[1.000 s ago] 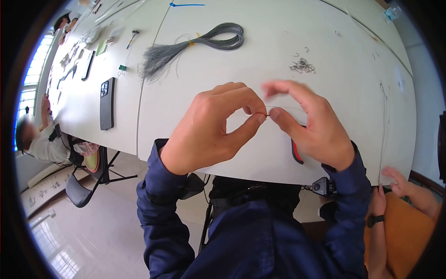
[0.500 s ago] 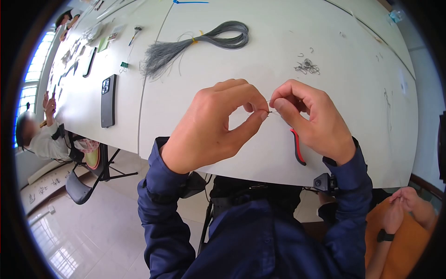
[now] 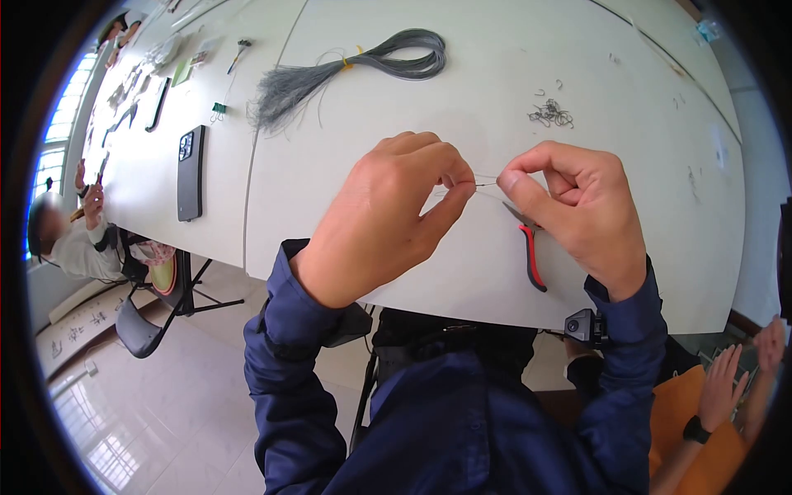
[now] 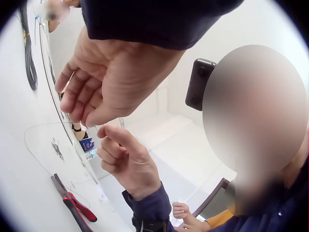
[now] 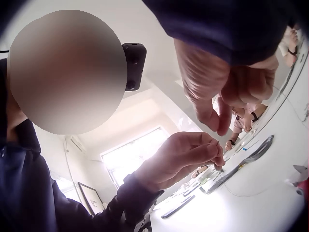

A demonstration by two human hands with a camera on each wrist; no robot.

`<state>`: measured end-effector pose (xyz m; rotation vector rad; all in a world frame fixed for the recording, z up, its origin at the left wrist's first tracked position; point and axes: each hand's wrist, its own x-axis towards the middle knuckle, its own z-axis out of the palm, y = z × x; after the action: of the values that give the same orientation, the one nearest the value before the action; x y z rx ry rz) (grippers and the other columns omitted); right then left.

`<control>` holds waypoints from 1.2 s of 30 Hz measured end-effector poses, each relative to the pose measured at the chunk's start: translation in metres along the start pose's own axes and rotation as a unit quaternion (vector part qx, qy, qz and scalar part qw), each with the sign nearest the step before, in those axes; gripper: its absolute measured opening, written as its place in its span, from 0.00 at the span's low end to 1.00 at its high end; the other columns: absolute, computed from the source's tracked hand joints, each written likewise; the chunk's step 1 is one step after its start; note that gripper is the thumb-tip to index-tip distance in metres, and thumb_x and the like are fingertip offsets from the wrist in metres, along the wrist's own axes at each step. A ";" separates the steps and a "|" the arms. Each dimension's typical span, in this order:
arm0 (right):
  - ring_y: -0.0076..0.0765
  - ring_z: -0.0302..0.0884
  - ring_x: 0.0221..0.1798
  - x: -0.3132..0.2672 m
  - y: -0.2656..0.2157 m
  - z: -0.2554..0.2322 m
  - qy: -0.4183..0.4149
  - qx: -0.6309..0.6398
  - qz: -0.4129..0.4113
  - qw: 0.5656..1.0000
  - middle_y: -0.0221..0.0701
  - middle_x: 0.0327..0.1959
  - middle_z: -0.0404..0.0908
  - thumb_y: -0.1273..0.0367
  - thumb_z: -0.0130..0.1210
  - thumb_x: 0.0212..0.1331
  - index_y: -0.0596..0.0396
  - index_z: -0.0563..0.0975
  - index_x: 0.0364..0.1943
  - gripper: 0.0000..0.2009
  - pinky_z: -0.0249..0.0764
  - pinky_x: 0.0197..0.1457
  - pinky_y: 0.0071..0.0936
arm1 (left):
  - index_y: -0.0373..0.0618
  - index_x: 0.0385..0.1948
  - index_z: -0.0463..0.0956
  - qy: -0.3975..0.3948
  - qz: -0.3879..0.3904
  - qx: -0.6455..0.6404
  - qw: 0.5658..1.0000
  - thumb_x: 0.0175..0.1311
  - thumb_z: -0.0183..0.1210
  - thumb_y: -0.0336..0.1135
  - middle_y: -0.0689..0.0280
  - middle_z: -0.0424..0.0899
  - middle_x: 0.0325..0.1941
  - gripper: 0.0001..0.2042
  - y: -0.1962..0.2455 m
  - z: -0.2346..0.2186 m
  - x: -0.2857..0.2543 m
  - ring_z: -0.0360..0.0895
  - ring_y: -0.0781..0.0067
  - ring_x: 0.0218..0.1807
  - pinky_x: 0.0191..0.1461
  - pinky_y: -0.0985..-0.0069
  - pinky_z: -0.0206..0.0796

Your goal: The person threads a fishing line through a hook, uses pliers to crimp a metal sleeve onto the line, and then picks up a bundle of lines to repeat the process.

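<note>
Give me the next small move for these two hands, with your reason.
Probably ease the right hand gently outward to snug the thin line, holding the left hand steady: the left fingertips pinch a small dark piece, and the line runs from it toward the right hand's pinched fingertips.

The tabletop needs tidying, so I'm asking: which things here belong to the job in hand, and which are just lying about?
Probably the job's:
- fine strand between the left hand and right hand
- grey strand bundle
- small hooks
- red-handled pliers

Seemingly just lying about:
- dark phone
- green clip
</note>
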<state>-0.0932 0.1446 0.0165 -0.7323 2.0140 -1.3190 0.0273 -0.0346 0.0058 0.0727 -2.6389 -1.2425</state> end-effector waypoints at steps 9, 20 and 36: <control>0.20 0.52 0.15 0.001 -0.007 0.000 0.001 -0.173 -0.017 0.985 0.25 0.10 0.55 0.70 0.63 0.51 0.57 0.81 0.26 0.05 0.52 0.21 0.26 | 0.40 0.32 0.80 -0.024 0.014 0.064 0.998 0.59 0.66 0.25 0.62 0.82 0.30 0.03 0.001 0.003 -0.001 0.78 0.62 0.35 0.37 0.69 0.68; 0.22 0.54 0.14 0.002 -0.010 -0.001 -0.028 -0.185 0.005 0.982 0.26 0.10 0.57 0.70 0.62 0.51 0.57 0.81 0.25 0.05 0.54 0.21 0.28 | 0.39 0.30 0.79 -0.025 0.053 0.075 0.995 0.58 0.65 0.24 0.59 0.81 0.30 0.04 -0.006 0.007 -0.001 0.78 0.58 0.35 0.45 0.67 0.69; 0.24 0.54 0.13 0.005 -0.011 0.000 -0.047 -0.215 -0.006 0.975 0.26 0.09 0.57 0.69 0.62 0.50 0.57 0.81 0.25 0.06 0.55 0.21 0.28 | 0.38 0.31 0.78 -0.036 0.062 0.086 0.994 0.58 0.65 0.24 0.59 0.81 0.29 0.04 -0.008 0.009 -0.003 0.78 0.57 0.35 0.47 0.66 0.68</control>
<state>-0.0954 0.1369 0.0255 -0.9817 2.2440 -0.8376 0.0283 -0.0329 -0.0064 -0.1070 -2.7588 -0.9962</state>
